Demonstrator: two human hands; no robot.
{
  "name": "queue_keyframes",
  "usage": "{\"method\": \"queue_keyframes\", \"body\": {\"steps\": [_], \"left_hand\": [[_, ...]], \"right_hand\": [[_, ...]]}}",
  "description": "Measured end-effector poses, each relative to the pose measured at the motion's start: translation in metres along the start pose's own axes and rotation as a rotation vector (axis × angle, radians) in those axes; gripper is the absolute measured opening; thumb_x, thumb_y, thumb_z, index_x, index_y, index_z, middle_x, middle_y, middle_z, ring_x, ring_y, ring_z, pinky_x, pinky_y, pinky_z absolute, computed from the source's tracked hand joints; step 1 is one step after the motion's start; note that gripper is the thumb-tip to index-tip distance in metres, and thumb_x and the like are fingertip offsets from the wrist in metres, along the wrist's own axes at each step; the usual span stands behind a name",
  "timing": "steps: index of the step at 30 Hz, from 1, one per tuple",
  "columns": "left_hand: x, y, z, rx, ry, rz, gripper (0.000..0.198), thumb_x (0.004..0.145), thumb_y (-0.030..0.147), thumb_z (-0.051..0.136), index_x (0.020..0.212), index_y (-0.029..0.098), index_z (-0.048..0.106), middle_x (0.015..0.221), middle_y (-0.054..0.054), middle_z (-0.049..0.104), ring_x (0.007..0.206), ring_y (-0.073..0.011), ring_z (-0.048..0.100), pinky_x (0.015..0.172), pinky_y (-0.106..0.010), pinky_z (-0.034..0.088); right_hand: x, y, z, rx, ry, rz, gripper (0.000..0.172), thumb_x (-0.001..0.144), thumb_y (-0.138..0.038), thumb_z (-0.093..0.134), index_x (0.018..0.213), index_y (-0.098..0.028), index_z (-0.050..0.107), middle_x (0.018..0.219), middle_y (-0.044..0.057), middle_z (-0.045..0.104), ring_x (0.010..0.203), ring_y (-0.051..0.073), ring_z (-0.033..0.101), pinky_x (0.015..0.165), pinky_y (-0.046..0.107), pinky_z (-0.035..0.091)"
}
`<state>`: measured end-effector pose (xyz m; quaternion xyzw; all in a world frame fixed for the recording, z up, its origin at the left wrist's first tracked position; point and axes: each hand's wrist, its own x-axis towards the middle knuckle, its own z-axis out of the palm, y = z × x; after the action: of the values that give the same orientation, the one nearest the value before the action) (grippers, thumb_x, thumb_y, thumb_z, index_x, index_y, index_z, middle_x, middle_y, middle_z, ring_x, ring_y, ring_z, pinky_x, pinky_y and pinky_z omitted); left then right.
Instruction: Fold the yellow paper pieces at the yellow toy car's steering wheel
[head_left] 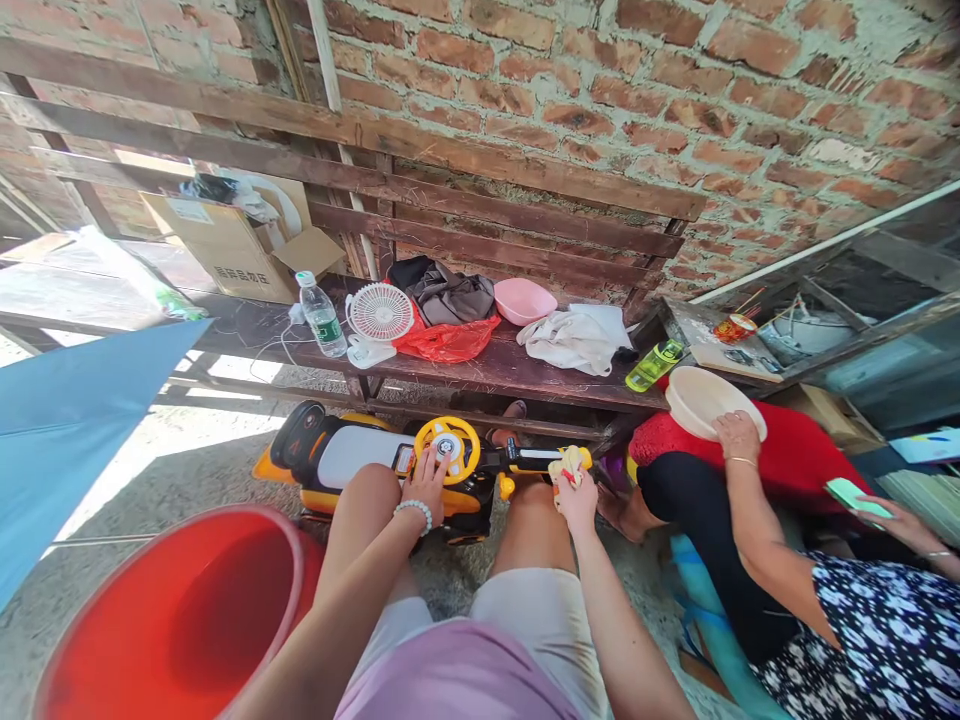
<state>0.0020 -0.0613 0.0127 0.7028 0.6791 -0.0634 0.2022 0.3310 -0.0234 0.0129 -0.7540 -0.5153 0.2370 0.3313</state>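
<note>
right grip: right hand clenched on a bunched yellowish cloth, which is pressed onto the toy's end past the wheel
left grip: left hand laid loose on the yellow steering wheel, fingers spread over hub and rim, not curled round it
thing: ride-on toy car, yellow/white/black, on the ground in front of the person's knees, just under the front edge of the wooden bench
step: looks like wiping the toy down, cloth on the body, other hand steadying (judgement only)
next stroke needs: wheel kept from turning, cloth kept balled, pressure along the body and not off its end
near: red tub at the person's left knee, on the ground
bench top: water bottle and small fan left of middle, pink bowl toward the back edge
other person: seated on the right, one hand on a pale bowl, the other holding a phone
</note>
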Motion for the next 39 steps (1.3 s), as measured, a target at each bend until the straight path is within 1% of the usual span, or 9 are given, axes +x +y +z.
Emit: {"method": "queue_keyframes", "body": {"steps": [2,5,7,12,18,25,30,34,39], "left_hand": [[0.001,0.000,0.002,-0.010,0.003,0.000,0.107,0.085,0.032,0.068,0.171,0.024,0.004,0.179,-0.009,-0.006,0.165,-0.0356,-0.003,0.122,-0.055,0.037],[0.002,-0.001,0.005,-0.017,0.020,-0.005,0.106,0.085,0.030,0.069,0.171,0.025,0.007,0.179,-0.008,-0.007,0.165,-0.0354,-0.003,0.122,-0.055,0.037],[0.002,-0.001,0.006,-0.008,0.025,-0.005,0.106,0.085,0.028,0.069,0.171,0.024,0.008,0.179,-0.009,-0.006,0.165,-0.0350,-0.002,0.122,-0.054,0.037],[0.000,-0.001,0.006,0.001,0.007,0.010,0.107,0.085,0.028,0.067,0.171,0.023,0.005,0.178,-0.011,-0.006,0.164,-0.0368,-0.003,0.124,-0.055,0.033],[-0.002,0.002,-0.002,0.010,-0.016,-0.005,0.107,0.085,0.027,0.069,0.171,0.024,0.005,0.178,-0.011,-0.010,0.164,-0.0352,-0.004,0.122,-0.054,0.037],[0.001,0.003,0.001,-0.036,-0.019,-0.006,0.104,0.088,0.032,0.069,0.171,0.028,0.006,0.178,-0.007,-0.010,0.164,-0.0364,-0.008,0.122,-0.059,0.036],[0.001,0.002,0.003,-0.041,-0.016,-0.015,0.106,0.087,0.034,0.069,0.171,0.027,0.004,0.178,-0.007,-0.009,0.164,-0.0362,-0.008,0.122,-0.058,0.037],[0.000,0.002,0.002,-0.039,-0.012,-0.012,0.111,0.083,0.035,0.073,0.171,0.027,0.006,0.178,-0.008,-0.009,0.164,-0.0376,-0.006,0.121,-0.058,0.038],[0.000,0.003,0.003,-0.039,-0.020,-0.018,0.107,0.085,0.031,0.068,0.171,0.027,0.004,0.178,-0.006,-0.011,0.165,-0.0345,-0.006,0.121,-0.058,0.037]], "right_hand": [[0.003,-0.014,-0.001,-0.002,0.019,-0.147,0.044,0.087,-0.036,0.058,0.127,-0.021,0.066,0.120,0.012,0.070,0.117,0.027,0.066,0.104,0.041,0.053],[-0.001,-0.042,0.013,-0.077,-0.169,-0.433,0.043,0.090,-0.031,0.059,0.130,-0.021,0.068,0.129,0.012,0.065,0.123,0.027,0.061,0.111,0.040,0.048],[-0.008,-0.057,0.029,-0.175,-0.264,-0.507,0.047,0.088,-0.023,0.058,0.134,-0.023,0.068,0.135,0.012,0.061,0.129,0.027,0.057,0.114,0.040,0.046],[-0.018,-0.063,0.047,-0.341,-0.240,-0.485,0.057,0.083,-0.013,0.056,0.138,-0.025,0.069,0.136,0.011,0.057,0.130,0.028,0.054,0.114,0.042,0.047],[-0.023,-0.040,0.021,-0.437,-0.267,-0.520,0.052,0.088,-0.015,0.055,0.136,-0.028,0.070,0.134,0.009,0.060,0.120,0.027,0.059,0.109,0.040,0.049],[-0.025,0.000,-0.009,-0.365,-0.246,-0.272,0.044,0.088,-0.022,0.056,0.130,-0.026,0.071,0.127,0.009,0.066,0.111,0.026,0.066,0.098,0.039,0.054],[0.005,-0.045,0.001,-0.220,-0.103,-0.177,0.058,0.088,-0.025,0.055,0.145,-0.016,0.061,0.126,0.014,0.064,0.113,0.029,0.066,0.097,0.040,0.054],[0.008,-0.078,0.027,-0.473,-0.252,-0.193,0.057,0.092,-0.022,0.056,0.149,-0.027,0.060,0.127,0.009,0.062,0.103,0.023,0.066,0.094,0.033,0.052],[-0.010,-0.077,0.030,-0.740,-0.317,-0.309,0.051,0.096,-0.020,0.055,0.146,-0.029,0.063,0.138,0.010,0.057,0.112,0.024,0.061,0.092,0.031,0.049]]}}
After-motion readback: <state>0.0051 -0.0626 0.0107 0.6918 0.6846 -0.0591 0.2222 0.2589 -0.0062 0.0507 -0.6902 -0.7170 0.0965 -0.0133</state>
